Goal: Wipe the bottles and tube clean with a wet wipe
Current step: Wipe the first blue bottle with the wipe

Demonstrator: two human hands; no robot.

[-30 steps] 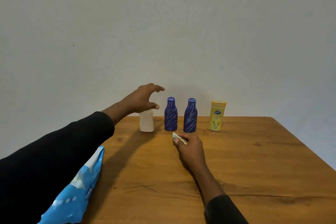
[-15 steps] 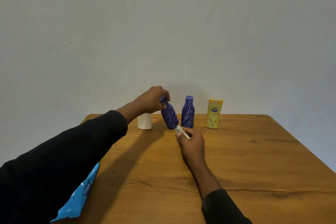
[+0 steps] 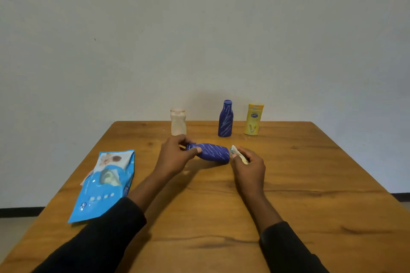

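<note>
My left hand (image 3: 175,157) grips the neck end of a dark blue bottle (image 3: 211,153), which lies on its side just above the wooden table (image 3: 310,195). My right hand (image 3: 249,166) pinches a folded wet wipe (image 3: 236,152) right at the bottle's base. At the table's far edge stand a white bottle (image 3: 178,122), a second blue bottle (image 3: 225,118) and a yellow tube (image 3: 253,119), all upright.
A light blue wet-wipe pack (image 3: 106,184) lies flat on the table's left side, close to my left forearm. A plain pale wall rises behind the table. The floor shows at the lower left.
My left hand took the left blue bottle from the row, tipped it over and brought it nearer, now lying sideways. My right hand with the wipe shifted right, to the bottle's base.
</note>
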